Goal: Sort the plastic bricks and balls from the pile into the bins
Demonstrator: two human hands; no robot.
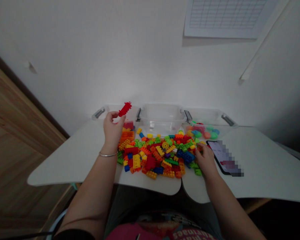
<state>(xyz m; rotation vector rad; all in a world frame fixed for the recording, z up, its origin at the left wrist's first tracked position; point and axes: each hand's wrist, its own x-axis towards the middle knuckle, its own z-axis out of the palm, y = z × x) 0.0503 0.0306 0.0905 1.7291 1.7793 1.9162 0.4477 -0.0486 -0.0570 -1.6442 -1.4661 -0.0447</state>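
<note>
Red spiky plastic building piece (125, 109) sits tilted upward in the person's left hand (112, 131), raised over the white curved desk (72, 163) and in front of the leftmost clear plastic storage bin (120, 111). Thumb and fingertips pinch its lower end, while the other fingers curl in toward the palm. Far left stands a light wooden panel (15, 150), and a thin silver bangle (107, 154) circles the left wrist. Just right of that hand spreads a loose heap of multicoloured plastic building bricks (155, 155), red, orange, yellow, green and blue, lying on the desk in front of a middle clear plastic bin (162, 121). A third clear plastic bin (202, 116) with grey latches holds round pastel plastic pieces. The person's right hand (206, 160) rests at the heap's right edge, its fingers (199, 150) curved downward among the bricks; whether they pinch one, I cannot tell. Just beside that hand lies a black smartphone (223, 158), its screen pixelated.
</note>
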